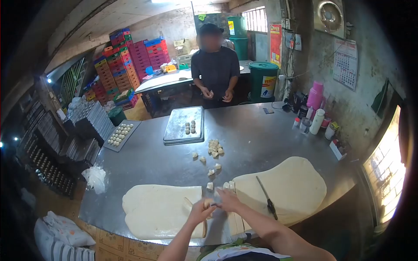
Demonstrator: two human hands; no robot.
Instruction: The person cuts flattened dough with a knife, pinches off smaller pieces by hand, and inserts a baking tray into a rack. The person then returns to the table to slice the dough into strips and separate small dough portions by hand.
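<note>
In the head view, a person's left hand (198,213) had its fingers closed on a small piece of dough (209,202) above the tabletop (139,165), between a left dough slab (159,209) and a right dough slab (294,185). The right hand (228,201) was just beside it, near cut strips (232,186) at the right dough slab's edge; whether its fingers gripped anything could not be told. A knife (269,203) lay on the right dough slab. Loose dough chunks (214,148) sat farther up, near stacked trays (177,120), with a co-worker (215,65) standing opposite.

Smooth, matt dough (161,209); glossy metal table (143,163); rough wall (374,56), perhaps concrete.
</note>
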